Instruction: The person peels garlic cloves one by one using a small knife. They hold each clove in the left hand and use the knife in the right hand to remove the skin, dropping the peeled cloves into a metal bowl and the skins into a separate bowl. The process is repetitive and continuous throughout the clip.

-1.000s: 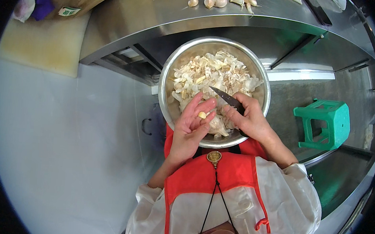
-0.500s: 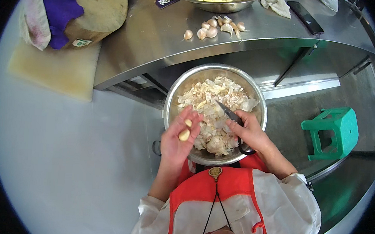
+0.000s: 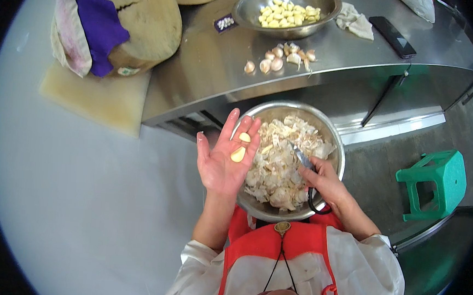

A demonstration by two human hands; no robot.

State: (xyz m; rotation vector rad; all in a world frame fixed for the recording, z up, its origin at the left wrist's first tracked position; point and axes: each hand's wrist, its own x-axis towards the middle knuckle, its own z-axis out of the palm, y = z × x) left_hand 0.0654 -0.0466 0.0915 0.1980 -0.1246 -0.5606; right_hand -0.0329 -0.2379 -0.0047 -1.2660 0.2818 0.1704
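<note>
My left hand (image 3: 226, 156) is raised palm up at the left rim of a steel bowl (image 3: 336, 145) on my lap, its fingers spread. Two peeled garlic cloves (image 3: 240, 147) lie on the palm and fingers. My right hand (image 3: 325, 182) rests over the bowl's right side, closed on a small knife (image 3: 301, 155) whose blade points up and left over the garlic skins and cloves (image 3: 281, 161) that fill the bowl.
A steel counter (image 3: 208, 80) ahead carries a second steel bowl (image 3: 251, 9) of peeled cloves, several unpeeled cloves (image 3: 278, 57), a cloth (image 3: 355, 21), a dark phone (image 3: 392, 36) and a round wooden block with purple cloth (image 3: 119, 21). A green stool (image 3: 434, 180) stands at right.
My left hand has lifted out of the lap bowl and opened flat, with peeled cloves on it. The view has tilted up toward the counter. My right hand keeps the knife over the bowl.
</note>
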